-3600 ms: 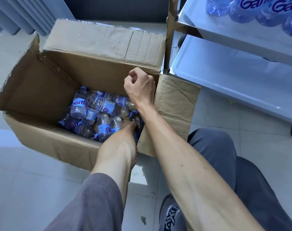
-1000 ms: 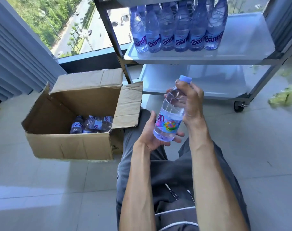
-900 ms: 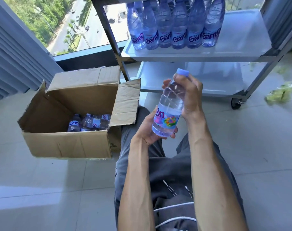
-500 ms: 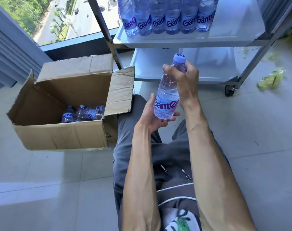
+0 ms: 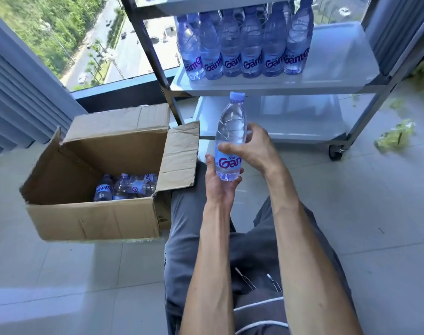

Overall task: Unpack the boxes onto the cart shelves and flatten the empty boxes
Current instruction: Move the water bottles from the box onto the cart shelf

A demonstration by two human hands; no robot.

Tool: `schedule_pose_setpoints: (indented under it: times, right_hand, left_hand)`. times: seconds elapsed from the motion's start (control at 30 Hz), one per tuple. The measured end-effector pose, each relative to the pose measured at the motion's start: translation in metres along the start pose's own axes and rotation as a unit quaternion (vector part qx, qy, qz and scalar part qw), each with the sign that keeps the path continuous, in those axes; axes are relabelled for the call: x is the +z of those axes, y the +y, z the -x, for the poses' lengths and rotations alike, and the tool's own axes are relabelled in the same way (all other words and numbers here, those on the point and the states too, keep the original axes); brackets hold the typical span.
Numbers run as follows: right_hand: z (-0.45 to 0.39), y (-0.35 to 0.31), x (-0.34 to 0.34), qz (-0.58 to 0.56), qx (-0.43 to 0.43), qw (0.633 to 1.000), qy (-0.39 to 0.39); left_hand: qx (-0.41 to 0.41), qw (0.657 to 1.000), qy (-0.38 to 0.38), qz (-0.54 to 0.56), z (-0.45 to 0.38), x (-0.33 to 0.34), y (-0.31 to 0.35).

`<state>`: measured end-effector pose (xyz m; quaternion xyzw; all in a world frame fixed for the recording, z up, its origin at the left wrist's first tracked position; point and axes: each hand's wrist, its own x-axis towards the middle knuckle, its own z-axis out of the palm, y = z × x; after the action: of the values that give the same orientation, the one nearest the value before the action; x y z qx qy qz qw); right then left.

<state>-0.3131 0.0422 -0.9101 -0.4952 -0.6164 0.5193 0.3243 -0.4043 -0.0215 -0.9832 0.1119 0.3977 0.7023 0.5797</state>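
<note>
Upper-floor room in a high-rise, looks like an office or hotel back-of-house stocking spot, can't pin it closer. Evidence: floor-to-ceiling window (image 5: 124, 44) looking down on a road with cars and trees far below; grey vertical blinds (image 5: 17, 97) on the left, more on the right; pale tiled floor (image 5: 351, 213). Steel service cart (image 5: 365, 76) on castors, white shelves, a row of identical water bottles (image 5: 245, 44) standing upright on one shelf. Open cardboard box (image 5: 95, 218) on the floor with more of the same bottles lying inside. Bulk stock handling, not home use.
</note>
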Motion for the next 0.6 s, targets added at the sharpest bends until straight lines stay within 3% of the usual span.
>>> schedule_pose_setpoints:
  times: [0.1,0.2,0.27,0.37,0.6]
  right_hand:
    - [-0.004,0.006,0.013,-0.041,0.002,0.999,0.034]
    - [-0.019,0.016,0.015,-0.058,-0.012,0.991,0.123]
    - [-0.039,0.021,0.008,-0.073,-0.013,0.980,0.183]
    - [-0.079,0.026,-0.010,-0.104,-0.016,0.957,0.269]
    - [-0.173,0.006,-0.054,-0.089,-0.052,0.921,0.376]
  left_hand:
    - [0.029,0.999,0.014,-0.009,-0.010,0.003,-0.007]
    - [-0.003,0.999,0.035,-0.025,-0.031,0.011,-0.010]
    - [-0.006,0.991,0.102,-0.088,-0.058,0.025,-0.004]
    - [0.072,0.944,0.242,-0.212,-0.107,0.057,0.015]
    - [0.190,0.877,0.227,-0.378,-0.211,0.149,0.036]
